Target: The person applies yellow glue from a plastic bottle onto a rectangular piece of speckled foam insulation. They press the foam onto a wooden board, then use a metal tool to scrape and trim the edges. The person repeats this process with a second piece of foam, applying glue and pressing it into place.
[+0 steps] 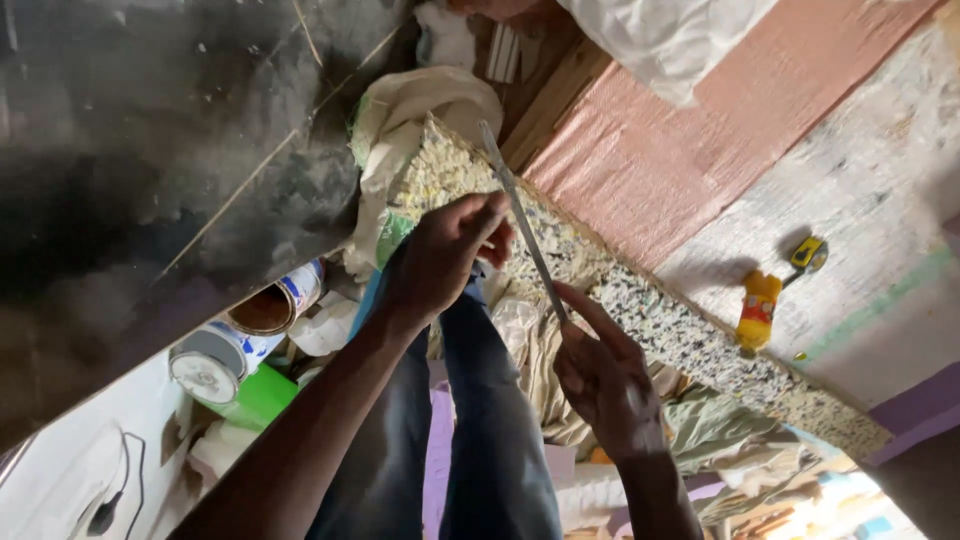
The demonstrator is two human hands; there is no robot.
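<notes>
**A:** What's the biggest thing in front of me?

**B:** The dark, dusty slab point(150, 150) filling the far left, then the pink sheet point(650, 150) and the pale board point(850, 200) to the right. Between them runs the speckled foam slab point(640, 310), a thick block of bonded crumbs slanting from the far middle down to the near right.

**A:** And the work itself?

**B:** From here I see the long thin blade point(520, 215) laid against the foam's edge. The left hand point(445, 255) is closed around its middle, and the right hand point(600, 375) pinches its near end, forefinger stretched along the metal.

**A:** How would they handle?

**B:** I judge the blade light, stiff lengthwise yet springy, and sharp along one edge, so it is best taken by the flat or the ends. The foam looks soft, light and crumbly. It would sag if lifted by one corner, so I'd support it from underneath.

**A:** Any containers?

**B:** Two cans lie tipped at the near left. The open can point(275, 305) shows a brown inside, and I cannot tell whether that is residue or contents. The lidded can point(215, 365) is shut, so its contents are hidden. A small yellow bottle point(758, 310) stands on the pale board, well apart from both hands. I cannot tell how full it is.
</notes>
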